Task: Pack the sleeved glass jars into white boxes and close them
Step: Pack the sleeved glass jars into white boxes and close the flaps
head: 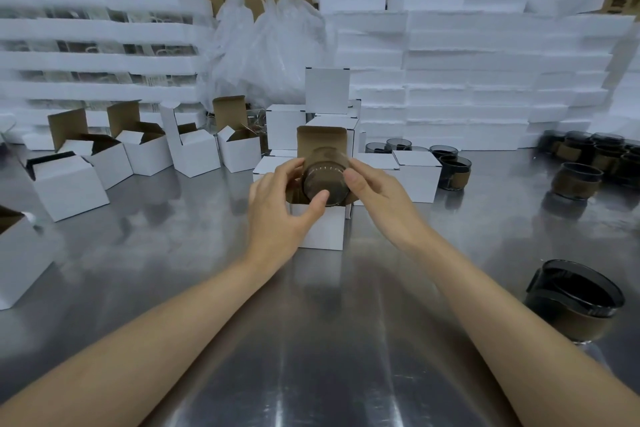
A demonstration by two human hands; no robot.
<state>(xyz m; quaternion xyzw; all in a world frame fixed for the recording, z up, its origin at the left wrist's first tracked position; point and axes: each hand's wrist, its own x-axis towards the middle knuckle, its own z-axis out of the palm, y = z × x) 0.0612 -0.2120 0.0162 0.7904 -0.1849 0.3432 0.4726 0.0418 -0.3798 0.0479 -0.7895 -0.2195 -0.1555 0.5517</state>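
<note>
Glass jar (323, 177), one, gripped by two hands over one box (320, 225).

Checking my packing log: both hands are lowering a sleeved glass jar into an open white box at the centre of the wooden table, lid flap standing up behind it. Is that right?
One detail is off: the table is shiny metal, not wooden, as the head view shows. The rest holds: the left hand and right hand hold the glass jar at the mouth of the open white box, whose lid flap stands up behind it.
</note>
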